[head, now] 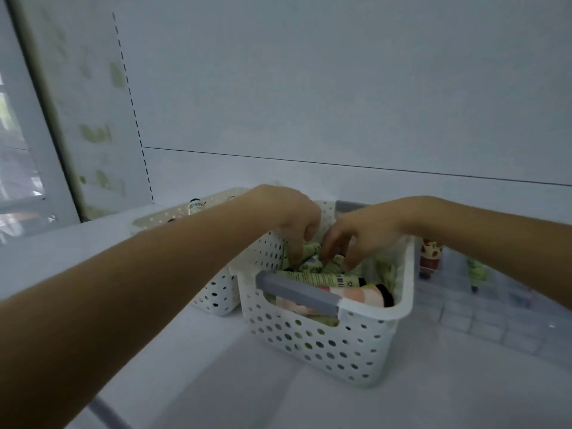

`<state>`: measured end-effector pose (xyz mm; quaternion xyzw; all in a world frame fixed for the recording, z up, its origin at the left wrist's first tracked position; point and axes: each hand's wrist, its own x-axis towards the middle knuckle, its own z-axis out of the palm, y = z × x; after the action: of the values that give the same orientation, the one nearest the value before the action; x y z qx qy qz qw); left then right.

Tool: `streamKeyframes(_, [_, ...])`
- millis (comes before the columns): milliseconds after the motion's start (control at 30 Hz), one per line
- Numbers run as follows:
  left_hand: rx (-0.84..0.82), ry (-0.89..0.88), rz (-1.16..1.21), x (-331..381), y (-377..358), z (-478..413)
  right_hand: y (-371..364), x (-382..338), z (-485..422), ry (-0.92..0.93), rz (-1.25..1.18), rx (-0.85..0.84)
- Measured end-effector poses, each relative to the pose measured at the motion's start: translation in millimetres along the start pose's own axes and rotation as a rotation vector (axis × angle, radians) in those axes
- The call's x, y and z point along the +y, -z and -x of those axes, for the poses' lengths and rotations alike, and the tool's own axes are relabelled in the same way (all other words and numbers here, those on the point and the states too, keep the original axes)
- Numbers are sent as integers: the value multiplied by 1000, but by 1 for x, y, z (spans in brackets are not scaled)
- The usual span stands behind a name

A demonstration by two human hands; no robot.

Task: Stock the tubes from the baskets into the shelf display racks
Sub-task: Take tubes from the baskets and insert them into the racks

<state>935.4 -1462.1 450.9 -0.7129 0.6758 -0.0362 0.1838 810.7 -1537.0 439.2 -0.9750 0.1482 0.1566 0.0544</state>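
Beneath both grips, inside the white perforated plastic basket (373, 310), lie green-printed soft plastic tubes (315, 277). Our left hand (295, 219) and right hand (360, 235) curl into them; whether either holds one, we cannot tell. We judge them light, squashy, slick: pinch mid-body.

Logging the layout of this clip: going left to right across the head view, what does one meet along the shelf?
From the left: window → slotted shelf upright → rear white basket → grey-handled front basket → clear display rack holding a few upright tubes.
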Motion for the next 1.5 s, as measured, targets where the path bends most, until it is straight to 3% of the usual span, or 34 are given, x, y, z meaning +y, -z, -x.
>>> streamKeyframes(200, [41, -19, -258, 11, -13, -14, -14, 4, -15, 18, 3, -71])
streamKeyframes(267, [-1, -21, -237, 12, -10, -17, -14, 5, -15, 17, 1, -73])
streamKeyframes(367, [-32, -23, -121, 7, 2, -16, -15, 6, -14, 23, 1, -49])
streamKeyframes(600, [175, -14, 201, -18, 45, -9, -17, 6, -13, 90, 82, 127])
streamKeyframes(700, [262, 25, 467, -25, 47, -9, -15, 6, -11, 147, 98, 225])
streamKeyframes(833, [398, 93, 791, -26, 47, -11, -11, 9, -6, 172, -57, 363])
streamKeyframes(933, [525, 173, 926, -23, 46, -11, -6, 12, 2, 184, -297, 516])
streamKeyframes(1033, [651, 236, 1147, -20, 45, -4, 3, 10, 25, 236, -938, 597])
streamKeyframes(1100, [706, 231, 1310, -15, 46, 5, 3, 13, 46, 307, -1421, 529])
streamKeyframes(1167, [734, 193, 1453, -2, 51, 15, -3, 14, 71, 336, -1725, 477])
streamKeyframes(1300, [758, 85, 1744, 44, 74, 28, -33, 12, 122, 232, -1898, 513])
streamKeyframes(1500, [540, -169, 2009, 151, 105, 34, -93, 22, 208, 16, -1847, 842])
